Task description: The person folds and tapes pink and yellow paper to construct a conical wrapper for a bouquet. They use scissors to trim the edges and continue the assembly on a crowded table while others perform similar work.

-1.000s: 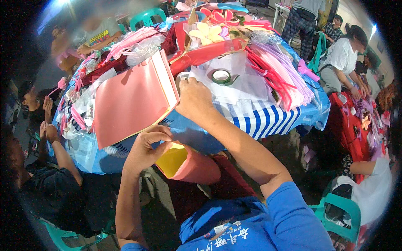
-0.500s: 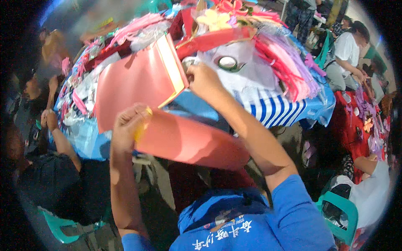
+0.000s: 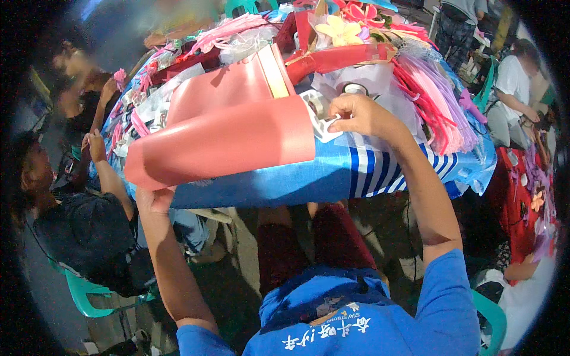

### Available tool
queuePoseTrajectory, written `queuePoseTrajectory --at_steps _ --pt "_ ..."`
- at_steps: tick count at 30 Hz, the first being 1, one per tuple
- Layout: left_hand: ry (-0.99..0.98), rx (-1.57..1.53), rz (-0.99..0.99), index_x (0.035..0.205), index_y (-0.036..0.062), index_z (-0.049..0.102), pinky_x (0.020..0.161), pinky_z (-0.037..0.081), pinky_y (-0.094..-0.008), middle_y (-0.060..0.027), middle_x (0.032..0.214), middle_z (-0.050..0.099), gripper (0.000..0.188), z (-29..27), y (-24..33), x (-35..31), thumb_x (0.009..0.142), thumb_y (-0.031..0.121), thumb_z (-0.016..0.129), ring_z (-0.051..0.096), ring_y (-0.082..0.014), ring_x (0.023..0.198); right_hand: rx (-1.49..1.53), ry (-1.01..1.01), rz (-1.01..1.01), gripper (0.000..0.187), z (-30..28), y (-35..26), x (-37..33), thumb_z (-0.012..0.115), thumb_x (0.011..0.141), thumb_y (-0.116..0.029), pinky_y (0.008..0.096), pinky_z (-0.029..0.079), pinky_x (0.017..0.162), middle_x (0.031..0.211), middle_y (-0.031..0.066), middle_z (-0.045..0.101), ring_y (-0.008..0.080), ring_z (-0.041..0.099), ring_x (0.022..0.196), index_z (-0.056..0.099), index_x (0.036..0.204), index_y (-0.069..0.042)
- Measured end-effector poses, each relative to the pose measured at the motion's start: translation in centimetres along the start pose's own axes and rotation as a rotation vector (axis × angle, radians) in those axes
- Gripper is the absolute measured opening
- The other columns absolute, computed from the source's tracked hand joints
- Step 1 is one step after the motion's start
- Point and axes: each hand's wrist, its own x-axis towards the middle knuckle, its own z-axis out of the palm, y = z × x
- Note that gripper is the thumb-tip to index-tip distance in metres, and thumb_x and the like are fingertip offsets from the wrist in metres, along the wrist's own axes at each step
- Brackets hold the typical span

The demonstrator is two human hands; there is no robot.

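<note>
A salmon-pink sheet of wrapping paper (image 3: 225, 142), bent into a curve, is held up over the front of the table. My left hand (image 3: 155, 199) grips its lower left edge; the fingers are mostly hidden behind the paper. Just past the sheet's right end, my right hand (image 3: 365, 115) has its thumb and fingers closed on a white tape dispenser (image 3: 323, 121). More pink paper with a cream-edged fold (image 3: 272, 77) lies behind the held sheet.
Blue plastic covers the table (image 3: 267, 184). Pink and purple pipe cleaners (image 3: 436, 113) lie at the right, a yellow fabric flower (image 3: 338, 29) at the back. Beside me on the left sits a person in black (image 3: 83, 243). A green chair (image 3: 490, 314) stands at the right.
My left hand has swung the loose sheet up from near my lap to over the table edge. My right hand has moved right, off the paper stack, and now grips the tape dispenser.
</note>
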Motion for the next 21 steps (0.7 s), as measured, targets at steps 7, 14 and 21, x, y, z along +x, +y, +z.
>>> queuePoseTrajectory --at_steps 7,14,21 --pt "-0.071 -0.242 -0.048 0.116 0.0030 0.048 0.089 0.045 -0.0435 -0.0126 0.119 0.051 0.040 -1.2 0.1 0.9 0.084 0.024 0.058 0.052 -0.0267 0.107 0.020 -0.060 -0.052 0.028 -1.4 1.1 -1.4 0.070 0.071 -0.020 0.0271 0.041 0.066 0.081 0.0063 0.056 0.0144 0.052 0.074 0.060 0.090 -0.001" --pt "-0.338 -0.515 0.009 0.122 0.0001 0.043 0.090 0.043 -0.0479 -0.0178 0.116 0.051 0.039 2.0 0.3 2.8 0.087 0.017 0.051 0.052 -0.0319 0.101 0.000 0.006 0.144 0.039 -1.1 0.6 -2.4 0.066 0.077 -0.037 0.0296 0.045 0.066 0.082 0.0078 0.059 0.0164 0.055 0.076 0.062 0.097 -0.003" --pt "-0.521 -0.616 -0.033 0.108 -0.0026 0.054 0.087 0.046 -0.0428 -0.0179 0.105 0.057 0.029 10.4 -1.4 4.6 0.082 0.011 0.058 0.054 -0.0269 0.097 0.305 0.054 0.546 0.042 0.2 -1.0 -1.1 0.060 0.079 -0.042 0.0241 0.044 0.048 0.079 0.0035 0.055 0.0109 0.049 0.065 0.062 0.096 -0.004"
